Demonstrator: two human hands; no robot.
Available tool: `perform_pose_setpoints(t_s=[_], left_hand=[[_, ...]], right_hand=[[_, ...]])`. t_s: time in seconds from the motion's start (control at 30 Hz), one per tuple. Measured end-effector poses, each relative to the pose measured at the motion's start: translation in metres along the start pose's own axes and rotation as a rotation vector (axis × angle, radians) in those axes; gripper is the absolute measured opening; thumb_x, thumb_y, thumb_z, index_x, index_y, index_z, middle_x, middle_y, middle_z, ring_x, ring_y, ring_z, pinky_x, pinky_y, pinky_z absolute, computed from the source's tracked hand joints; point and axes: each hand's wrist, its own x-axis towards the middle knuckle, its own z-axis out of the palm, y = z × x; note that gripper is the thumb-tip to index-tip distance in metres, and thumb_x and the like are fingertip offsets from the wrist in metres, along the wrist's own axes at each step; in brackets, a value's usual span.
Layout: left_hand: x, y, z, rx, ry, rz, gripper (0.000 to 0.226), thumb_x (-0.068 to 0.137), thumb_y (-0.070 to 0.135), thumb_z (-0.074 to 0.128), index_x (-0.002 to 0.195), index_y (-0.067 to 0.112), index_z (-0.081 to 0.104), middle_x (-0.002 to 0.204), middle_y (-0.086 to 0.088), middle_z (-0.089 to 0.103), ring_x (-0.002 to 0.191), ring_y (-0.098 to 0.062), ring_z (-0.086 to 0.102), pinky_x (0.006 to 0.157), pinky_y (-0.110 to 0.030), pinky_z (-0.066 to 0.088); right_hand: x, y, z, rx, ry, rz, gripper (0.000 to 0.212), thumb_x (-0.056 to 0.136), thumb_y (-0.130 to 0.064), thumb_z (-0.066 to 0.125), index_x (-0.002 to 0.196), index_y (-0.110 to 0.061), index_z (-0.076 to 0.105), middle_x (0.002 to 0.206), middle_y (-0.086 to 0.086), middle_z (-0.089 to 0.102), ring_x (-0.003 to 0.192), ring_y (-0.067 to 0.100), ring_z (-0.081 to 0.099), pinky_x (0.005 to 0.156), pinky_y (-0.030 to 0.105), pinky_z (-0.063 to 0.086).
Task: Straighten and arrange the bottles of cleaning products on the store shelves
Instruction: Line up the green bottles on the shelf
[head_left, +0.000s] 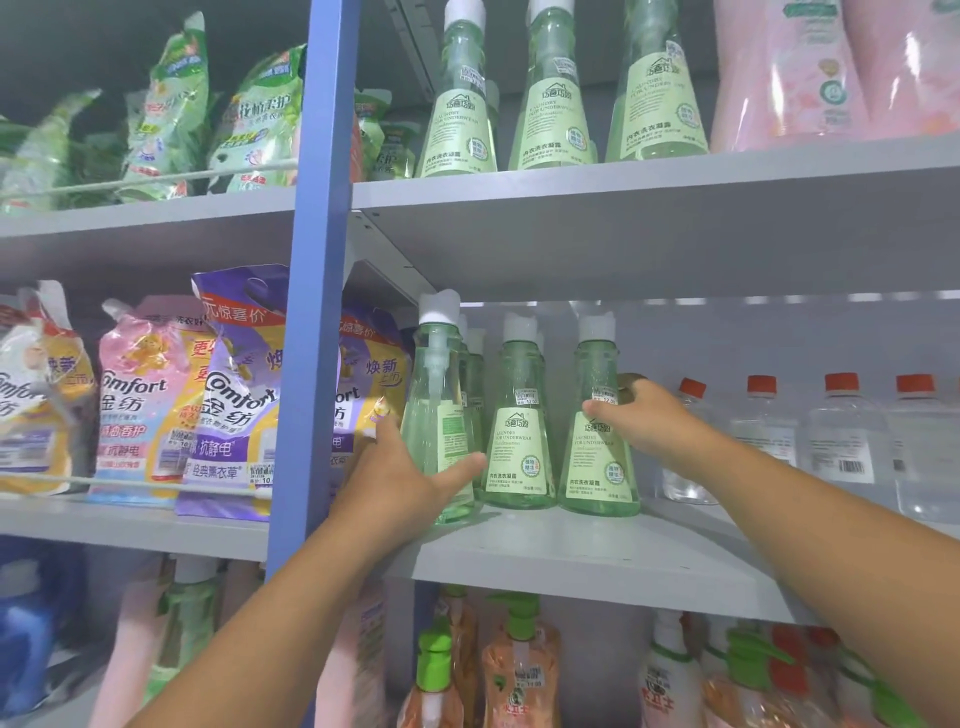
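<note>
Three green cone-shaped laundry gel bottles with white pump caps stand at the front of the middle shelf (597, 551). My left hand (400, 478) grips the left bottle (434, 410) low on its body, thumb across the front; its label is turned sideways. My right hand (649, 421) holds the right bottle (597, 441) from its right side, thumb on the label. The middle bottle (517, 441) stands untouched with its label facing out. More green bottles stand behind the left one.
A blue upright post (311, 312) borders the bay on the left, with Comfort refill pouches (228, 395) beyond it. Clear bottles with red caps (841, 431) stand to the right. Green bottles (550, 98) and pink bottles fill the top shelf; orange pump bottles (519, 670) are below.
</note>
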Motion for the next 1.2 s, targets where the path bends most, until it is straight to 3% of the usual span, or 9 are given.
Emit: perform_pose_setpoints(t_s=[0.07, 0.13, 0.23, 0.3, 0.43, 0.6, 0.77, 0.9, 1.2], left_hand=[[0.001, 0.000, -0.004, -0.050, -0.078, -0.035, 0.092, 0.082, 0.054, 0.070, 0.155, 0.028, 0.021, 0.132, 0.004, 0.054, 0.117, -0.024, 0.054, 0.098, -0.038, 0.047], [0.001, -0.002, -0.005, -0.056, -0.087, -0.026, 0.089, 0.077, 0.048, 0.073, 0.151, 0.031, 0.026, 0.120, 0.010, 0.059, 0.108, -0.021, 0.059, 0.094, -0.038, 0.051], [0.003, -0.004, 0.001, 0.017, 0.017, -0.009, 0.111, 0.064, 0.060, 0.087, 0.149, 0.031, 0.022, 0.144, 0.001, 0.047, 0.128, -0.028, 0.050, 0.103, -0.047, 0.049], [0.003, -0.003, 0.004, 0.039, 0.047, 0.011, 0.114, 0.066, 0.067, 0.084, 0.151, 0.029, 0.018, 0.150, -0.004, 0.039, 0.135, -0.029, 0.042, 0.106, -0.048, 0.045], [0.008, -0.003, 0.001, -0.045, -0.070, -0.038, 0.100, 0.084, 0.047, 0.072, 0.158, 0.032, 0.008, 0.130, -0.002, 0.056, 0.100, -0.024, 0.060, 0.078, -0.035, 0.050], [0.008, -0.008, 0.006, 0.017, 0.018, 0.021, 0.121, 0.059, 0.067, 0.087, 0.150, 0.030, 0.016, 0.146, -0.003, 0.043, 0.128, -0.030, 0.049, 0.103, -0.047, 0.048], [0.009, -0.006, 0.004, -0.032, -0.043, 0.006, 0.091, 0.077, 0.049, 0.073, 0.149, 0.033, 0.019, 0.106, 0.011, 0.061, 0.091, -0.019, 0.066, 0.086, -0.042, 0.057], [0.008, -0.008, 0.007, 0.058, 0.063, 0.018, 0.081, 0.073, 0.049, 0.075, 0.135, 0.029, 0.028, 0.117, -0.001, 0.059, 0.093, -0.024, 0.063, 0.065, -0.033, 0.047], [0.013, -0.012, 0.006, 0.079, 0.073, 0.029, 0.074, 0.081, 0.046, 0.075, 0.137, 0.027, 0.032, 0.122, 0.000, 0.058, 0.096, -0.025, 0.062, 0.062, -0.033, 0.040]], right_hand=[[0.000, 0.001, 0.000, 0.000, 0.004, 0.001, 0.029, 0.095, -0.040, 0.069, 0.118, -0.024, 0.060, 0.110, -0.003, 0.069, 0.095, 0.014, 0.065, 0.078, 0.038, 0.050], [0.000, 0.001, 0.000, 0.002, 0.005, -0.002, 0.031, 0.095, -0.041, 0.068, 0.120, -0.025, 0.059, 0.112, -0.003, 0.068, 0.096, 0.014, 0.065, 0.075, 0.036, 0.049], [-0.001, 0.000, 0.001, -0.001, 0.005, 0.000, 0.031, 0.095, -0.042, 0.068, 0.120, -0.026, 0.058, 0.111, -0.004, 0.067, 0.094, 0.012, 0.064, 0.074, 0.036, 0.049], [-0.002, -0.001, 0.001, 0.007, 0.006, -0.007, 0.027, 0.096, -0.040, 0.068, 0.116, -0.027, 0.056, 0.109, -0.004, 0.067, 0.091, 0.010, 0.062, 0.074, 0.036, 0.048], [-0.003, 0.000, 0.001, 0.014, -0.003, -0.024, 0.019, 0.097, -0.038, 0.067, 0.109, -0.029, 0.055, 0.104, -0.007, 0.065, 0.088, 0.007, 0.060, 0.074, 0.035, 0.046], [-0.005, 0.001, 0.000, 0.016, -0.018, 0.002, 0.033, 0.089, -0.042, 0.077, 0.111, -0.028, 0.057, 0.108, -0.006, 0.067, 0.092, 0.011, 0.065, 0.079, 0.036, 0.052], [-0.007, 0.005, 0.001, -0.045, -0.104, 0.059, 0.044, 0.081, -0.035, 0.086, 0.109, -0.026, 0.054, 0.104, -0.006, 0.068, 0.093, 0.016, 0.070, 0.076, 0.034, 0.058], [-0.008, 0.003, 0.002, -0.055, -0.083, 0.057, 0.043, 0.081, -0.034, 0.086, 0.106, -0.027, 0.052, 0.104, -0.005, 0.068, 0.092, 0.016, 0.070, 0.077, 0.035, 0.059], [-0.009, 0.002, 0.002, -0.078, -0.106, 0.090, 0.051, 0.081, -0.039, 0.086, 0.116, -0.024, 0.051, 0.109, -0.004, 0.068, 0.094, 0.015, 0.069, 0.076, 0.034, 0.057]])
